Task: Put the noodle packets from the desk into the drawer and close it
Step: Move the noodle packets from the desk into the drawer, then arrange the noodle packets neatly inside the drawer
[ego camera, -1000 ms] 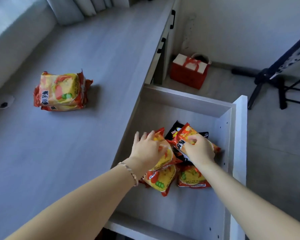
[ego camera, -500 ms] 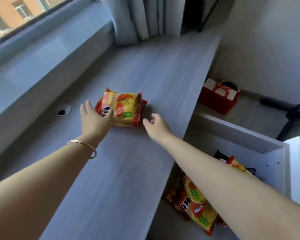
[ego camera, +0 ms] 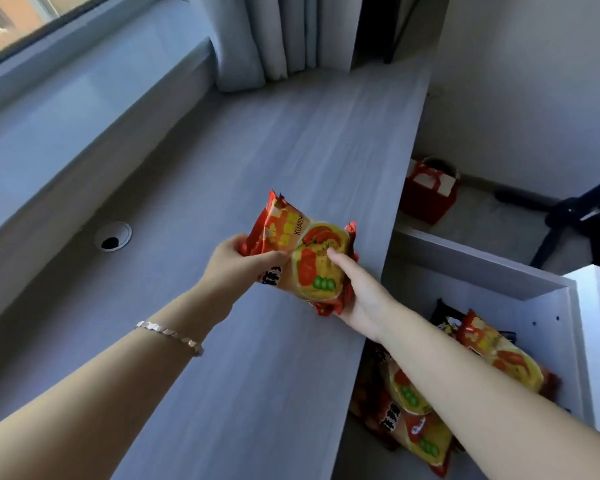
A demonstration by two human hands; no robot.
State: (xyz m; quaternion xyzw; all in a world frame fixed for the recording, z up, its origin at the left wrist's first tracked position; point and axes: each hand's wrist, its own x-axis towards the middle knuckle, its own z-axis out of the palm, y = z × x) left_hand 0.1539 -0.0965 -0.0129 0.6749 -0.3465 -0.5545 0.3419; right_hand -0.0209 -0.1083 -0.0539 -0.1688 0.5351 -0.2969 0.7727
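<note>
Orange-and-yellow noodle packets [ego camera: 305,254], stacked together, are lifted above the grey desk [ego camera: 222,341] near its right edge. My left hand [ego camera: 238,268] grips the stack's left side and my right hand [ego camera: 359,292] grips its right side, thumb on top. To the right and below, the open white drawer [ego camera: 492,268] holds several more noodle packets [ego camera: 499,355], partly hidden behind my right forearm.
A round cable hole [ego camera: 113,236] sits in the desk near the window ledge. Curtains [ego camera: 271,36] hang at the desk's far end. On the floor beyond the drawer stand a red gift bag [ego camera: 430,194] and a dark stand's legs [ego camera: 575,216].
Both hands left the drawer, reached to the packets lying on the desk, closed on them and lifted them toward the desk's right edge. The view swung left and up.
</note>
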